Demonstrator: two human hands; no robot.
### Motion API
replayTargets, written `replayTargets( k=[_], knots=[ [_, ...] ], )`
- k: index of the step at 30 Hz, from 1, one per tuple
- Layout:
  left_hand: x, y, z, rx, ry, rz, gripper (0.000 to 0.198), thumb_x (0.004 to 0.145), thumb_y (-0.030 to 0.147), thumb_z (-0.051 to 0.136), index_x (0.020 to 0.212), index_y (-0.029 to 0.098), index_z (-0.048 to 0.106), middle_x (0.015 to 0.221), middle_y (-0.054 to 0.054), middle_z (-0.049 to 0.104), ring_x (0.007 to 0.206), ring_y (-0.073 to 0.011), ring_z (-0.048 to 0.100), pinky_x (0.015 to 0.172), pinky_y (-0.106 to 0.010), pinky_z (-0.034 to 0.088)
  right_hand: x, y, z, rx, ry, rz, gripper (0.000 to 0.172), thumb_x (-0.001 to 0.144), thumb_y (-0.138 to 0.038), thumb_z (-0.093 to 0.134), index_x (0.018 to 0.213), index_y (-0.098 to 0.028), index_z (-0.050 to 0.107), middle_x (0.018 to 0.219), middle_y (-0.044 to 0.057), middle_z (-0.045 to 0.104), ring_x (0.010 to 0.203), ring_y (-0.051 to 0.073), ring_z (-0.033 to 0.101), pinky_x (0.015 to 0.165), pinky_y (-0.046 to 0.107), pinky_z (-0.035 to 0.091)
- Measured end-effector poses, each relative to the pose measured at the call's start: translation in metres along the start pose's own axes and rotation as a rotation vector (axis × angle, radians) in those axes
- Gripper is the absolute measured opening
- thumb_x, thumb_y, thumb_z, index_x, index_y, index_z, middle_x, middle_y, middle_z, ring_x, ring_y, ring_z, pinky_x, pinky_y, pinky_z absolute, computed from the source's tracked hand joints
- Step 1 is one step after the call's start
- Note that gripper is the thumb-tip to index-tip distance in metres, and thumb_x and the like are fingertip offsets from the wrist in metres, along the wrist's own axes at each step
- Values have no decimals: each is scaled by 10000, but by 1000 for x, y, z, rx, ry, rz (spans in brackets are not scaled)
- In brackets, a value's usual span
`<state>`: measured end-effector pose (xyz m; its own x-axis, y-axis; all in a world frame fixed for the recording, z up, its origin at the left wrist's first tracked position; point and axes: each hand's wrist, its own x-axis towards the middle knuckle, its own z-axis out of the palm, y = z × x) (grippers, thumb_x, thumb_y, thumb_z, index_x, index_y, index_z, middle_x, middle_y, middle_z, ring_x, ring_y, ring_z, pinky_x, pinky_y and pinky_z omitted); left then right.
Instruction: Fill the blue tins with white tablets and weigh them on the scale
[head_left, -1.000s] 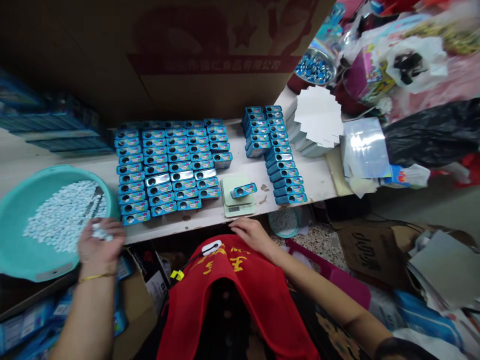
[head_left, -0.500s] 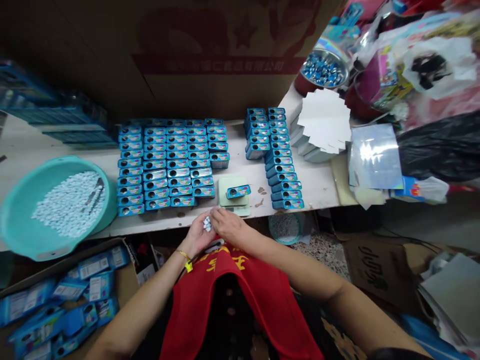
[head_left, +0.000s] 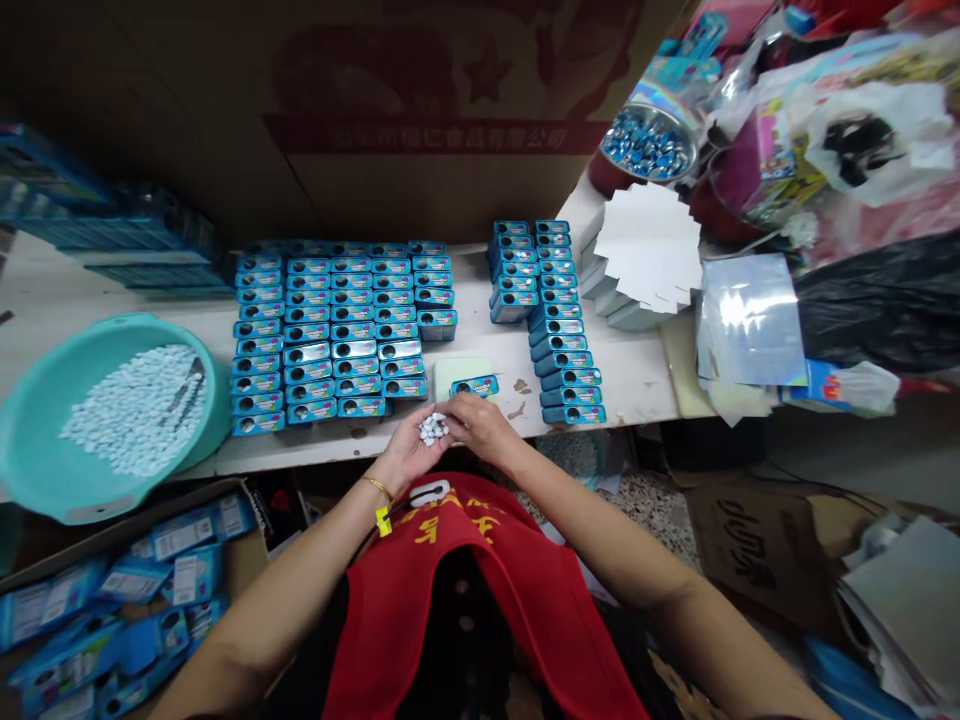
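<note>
The fingers of your left hand curl into a cup holding white pellets, just on your side of the scale. Those of your right hand reach the pile's edge; whether they pinch any, I cannot tell. A blue box lies on the scale; the turquoise basin stands well left of it.

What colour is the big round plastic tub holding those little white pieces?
The round plastic tub is turquoise, best seen in the head view.
</note>
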<state>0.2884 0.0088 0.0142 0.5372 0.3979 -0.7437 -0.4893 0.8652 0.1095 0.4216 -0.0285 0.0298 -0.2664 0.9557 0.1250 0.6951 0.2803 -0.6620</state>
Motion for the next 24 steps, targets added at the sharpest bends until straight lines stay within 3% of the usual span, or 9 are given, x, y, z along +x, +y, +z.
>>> replayTargets(
  k=[4, 7, 15, 24],
  knots=[
    [2, 6, 7, -3, 2, 29, 141, 791, 101, 439, 790, 87, 579, 712, -78, 646, 688, -145, 617, 740, -297, 501, 5, 10, -5, 141, 141, 77, 150, 785, -132, 503, 895, -160, 602, 825, 44, 609, 788, 121, 551, 718, 231, 442],
    [0, 12, 5, 27, 2, 39, 153, 779, 113, 459, 853, 67, 585, 817, -127, 655, 808, -190, 624, 773, -330, 501, 7, 20, -12, 64, 190, 136, 137, 770, -136, 515, 867, -152, 611, 796, 49, 608, 734, 124, 552, 686, 231, 441],
    [-13, 19, -21, -4, 94, 63, 170, 768, 118, 483, 878, 56, 596, 880, -163, 653, 886, -239, 614, 760, -354, 519, 10, 40, -14, -165, 78, 175, 197, 792, -133, 482, 929, -179, 616, 852, 59, 610, 808, 150, 559, 738, 255, 438],
    [-25, 24, -36, -77, 147, 72, 168, 776, 102, 476, 870, 46, 604, 864, -167, 652, 858, -229, 623, 722, -332, 539, 6, 35, -16, -70, 180, 175, 192, 810, -137, 459, 909, -171, 620, 873, 56, 639, 840, 150, 577, 773, 273, 450]
  ],
)
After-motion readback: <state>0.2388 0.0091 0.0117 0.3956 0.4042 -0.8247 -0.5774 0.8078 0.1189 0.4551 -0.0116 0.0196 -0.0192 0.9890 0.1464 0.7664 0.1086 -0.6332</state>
